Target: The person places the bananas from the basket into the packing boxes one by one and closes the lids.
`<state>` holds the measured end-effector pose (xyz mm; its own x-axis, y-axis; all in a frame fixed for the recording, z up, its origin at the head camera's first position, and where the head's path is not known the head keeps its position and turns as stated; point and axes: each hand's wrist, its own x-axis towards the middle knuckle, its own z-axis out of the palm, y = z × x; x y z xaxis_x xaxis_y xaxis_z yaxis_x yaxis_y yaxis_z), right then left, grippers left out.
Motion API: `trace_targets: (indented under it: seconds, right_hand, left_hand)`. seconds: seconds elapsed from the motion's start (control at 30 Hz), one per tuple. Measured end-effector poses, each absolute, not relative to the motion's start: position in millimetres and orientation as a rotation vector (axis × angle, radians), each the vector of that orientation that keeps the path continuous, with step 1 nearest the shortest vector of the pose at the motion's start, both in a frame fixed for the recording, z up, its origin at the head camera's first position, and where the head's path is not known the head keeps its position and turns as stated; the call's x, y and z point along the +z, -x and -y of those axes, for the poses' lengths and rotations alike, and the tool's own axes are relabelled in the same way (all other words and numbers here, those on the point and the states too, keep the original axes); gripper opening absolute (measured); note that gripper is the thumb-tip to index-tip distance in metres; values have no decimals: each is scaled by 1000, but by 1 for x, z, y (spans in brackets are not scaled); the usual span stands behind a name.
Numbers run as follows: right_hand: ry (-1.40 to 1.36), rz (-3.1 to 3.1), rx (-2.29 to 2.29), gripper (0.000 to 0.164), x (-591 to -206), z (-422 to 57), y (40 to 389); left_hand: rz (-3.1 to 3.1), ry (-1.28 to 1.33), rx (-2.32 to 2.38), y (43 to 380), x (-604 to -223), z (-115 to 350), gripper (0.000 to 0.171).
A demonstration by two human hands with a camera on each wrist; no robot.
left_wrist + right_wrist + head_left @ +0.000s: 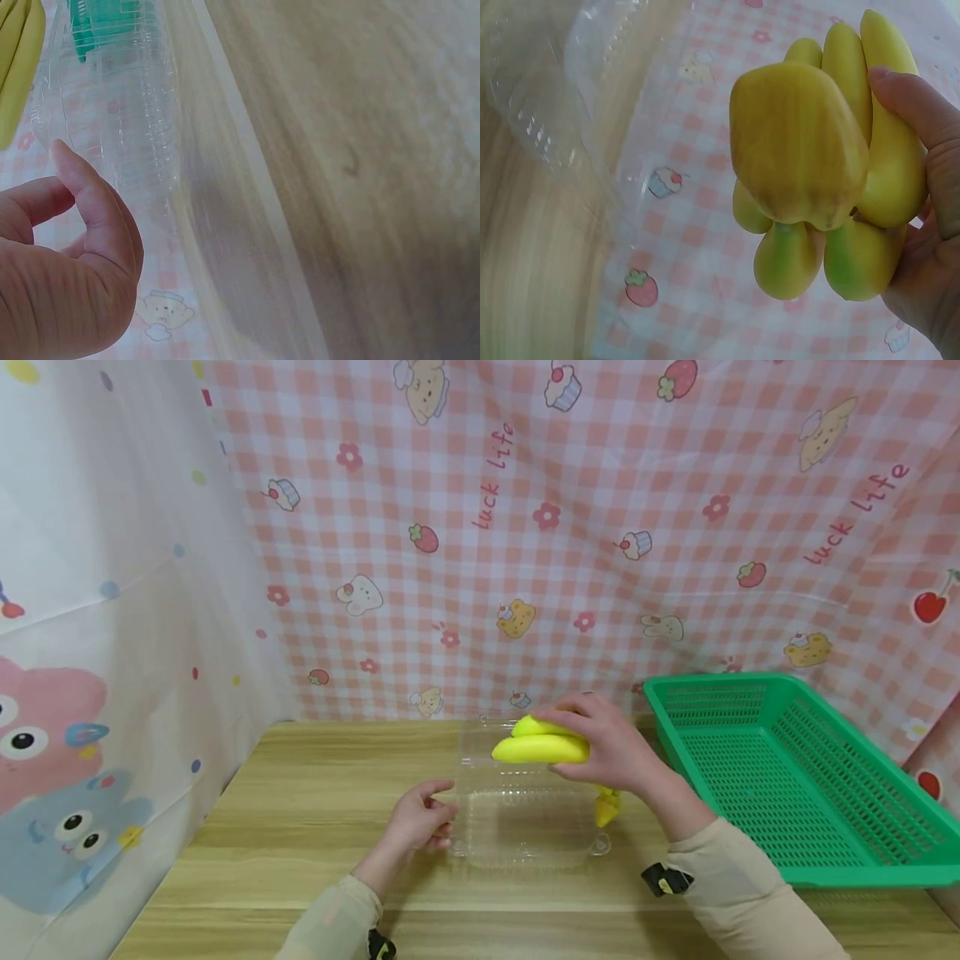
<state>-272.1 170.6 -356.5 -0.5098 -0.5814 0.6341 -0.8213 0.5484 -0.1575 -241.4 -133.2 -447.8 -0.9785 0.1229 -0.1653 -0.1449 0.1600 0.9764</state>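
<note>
My right hand (611, 743) grips a bunch of yellow bananas (540, 748) above a clear plastic clamshell box (525, 852). In the right wrist view, the thick stem end of the bananas (799, 142) faces the camera, and the thumb lies along one fruit. The box stands on the table with its lid raised at the back; nothing shows inside it. My left hand (420, 818) is at the box's left side, fingers loosely bent and holding nothing. In the left wrist view, a fingertip is close to the clear plastic (142, 112); contact is unclear.
A green plastic basket (813, 802) with slotted walls stands on the right of the wooden table (315, 793). Behind the table hangs a pink checked cloth (487, 568), and a white patterned cloth (135, 610) hangs at the left.
</note>
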Motion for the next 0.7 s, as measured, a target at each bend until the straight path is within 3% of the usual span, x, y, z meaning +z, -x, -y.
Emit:
trace_targets:
  seconds: [0.7]
  right_hand:
    - [-1211, 2400, 483, 67, -382, -140, 271]
  left_hand:
    - [-2222, 33, 1921, 241, -447, 133, 51]
